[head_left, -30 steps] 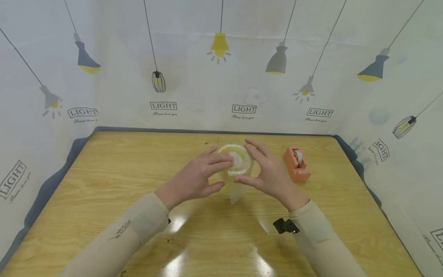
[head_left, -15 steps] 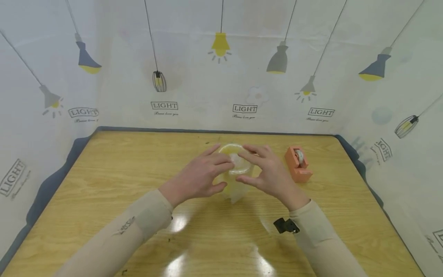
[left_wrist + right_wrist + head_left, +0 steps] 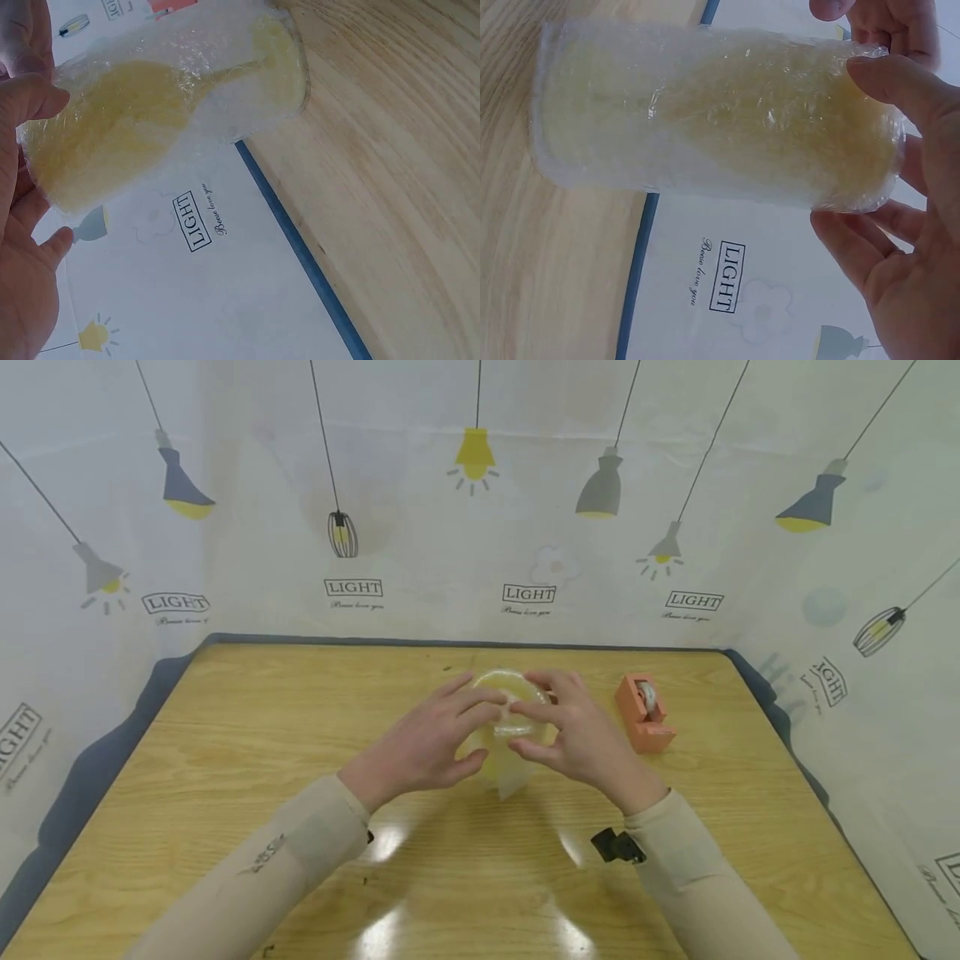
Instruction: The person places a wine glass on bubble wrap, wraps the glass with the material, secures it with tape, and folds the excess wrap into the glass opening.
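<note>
A yellow stemmed glass (image 3: 772,120) stands upright on the wooden table (image 3: 300,710), seen through a cylinder of clear bubble wrap (image 3: 157,112). The wrap reaches from the foot up past the bowl, and a loose corner hangs at its near side in the head view. My left hand (image 3: 420,743) curves about the left of the wrapped top, index and middle fingertips over the top opening. From the right, my right hand (image 3: 588,731) holds the same top, thumb on the near side and fingers curled over the rim. Where the fingertips press inside the opening is partly hidden.
An orange tape dispenser (image 3: 647,714) with a roll of tape stands on the table to the right of the wrapped glass. A pale curtain (image 3: 420,552) printed with lamps closes off the back and both sides of the table.
The right fingers have moved inward from the outer rim, the index fingertip now over the top opening beside the left fingertips. The left hand and the wrapped glass hardly move.
</note>
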`<move>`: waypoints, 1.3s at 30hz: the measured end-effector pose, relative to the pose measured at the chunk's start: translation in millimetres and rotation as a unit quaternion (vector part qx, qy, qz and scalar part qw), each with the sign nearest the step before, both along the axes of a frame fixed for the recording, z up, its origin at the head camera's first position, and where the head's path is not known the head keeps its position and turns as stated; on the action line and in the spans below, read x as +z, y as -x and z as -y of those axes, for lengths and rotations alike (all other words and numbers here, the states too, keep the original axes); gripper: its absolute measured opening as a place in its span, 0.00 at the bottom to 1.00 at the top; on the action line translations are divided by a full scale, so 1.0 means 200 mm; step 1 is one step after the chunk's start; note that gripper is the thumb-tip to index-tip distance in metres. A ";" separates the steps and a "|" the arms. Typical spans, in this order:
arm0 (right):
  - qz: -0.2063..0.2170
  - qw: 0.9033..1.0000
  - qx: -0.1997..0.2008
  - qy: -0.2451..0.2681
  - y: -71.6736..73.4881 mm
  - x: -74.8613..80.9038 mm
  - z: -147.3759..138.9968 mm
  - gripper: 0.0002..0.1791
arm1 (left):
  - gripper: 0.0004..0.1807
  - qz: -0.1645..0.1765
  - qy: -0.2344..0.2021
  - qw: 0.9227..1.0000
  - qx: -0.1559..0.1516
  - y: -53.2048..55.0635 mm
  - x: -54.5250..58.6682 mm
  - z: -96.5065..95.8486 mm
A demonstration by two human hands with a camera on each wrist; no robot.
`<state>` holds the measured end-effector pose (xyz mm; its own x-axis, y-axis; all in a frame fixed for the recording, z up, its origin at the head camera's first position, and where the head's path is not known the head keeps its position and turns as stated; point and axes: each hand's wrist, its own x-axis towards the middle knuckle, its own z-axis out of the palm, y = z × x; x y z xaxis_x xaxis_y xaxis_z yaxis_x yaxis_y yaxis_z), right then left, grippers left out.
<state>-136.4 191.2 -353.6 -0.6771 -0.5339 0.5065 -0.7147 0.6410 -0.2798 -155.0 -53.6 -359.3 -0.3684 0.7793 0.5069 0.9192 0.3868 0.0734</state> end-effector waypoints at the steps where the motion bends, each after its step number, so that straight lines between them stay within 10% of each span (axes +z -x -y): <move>1: 0.004 1.000 0.000 0.005 0.00 0.00 0.00 0.24 | 0.31 0.005 0.000 1.000 0.002 0.00 0.00 0.00; 22: 0.024 0.998 -0.015 0.060 0.01 -0.02 -0.02 0.41 | 0.18 -0.014 0.131 0.989 0.063 0.02 0.04 -0.07; 39: 0.033 0.995 -0.006 0.094 0.00 -0.07 0.00 0.45 | 0.25 -0.028 -0.004 0.999 0.023 0.02 -0.01 0.00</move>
<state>-136.8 192.1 -367.4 -0.7180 -0.4255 0.5508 -0.6832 0.5819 -0.4411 -158.6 -54.1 -361.1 -0.3740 0.7578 0.5347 0.9034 0.4281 0.0251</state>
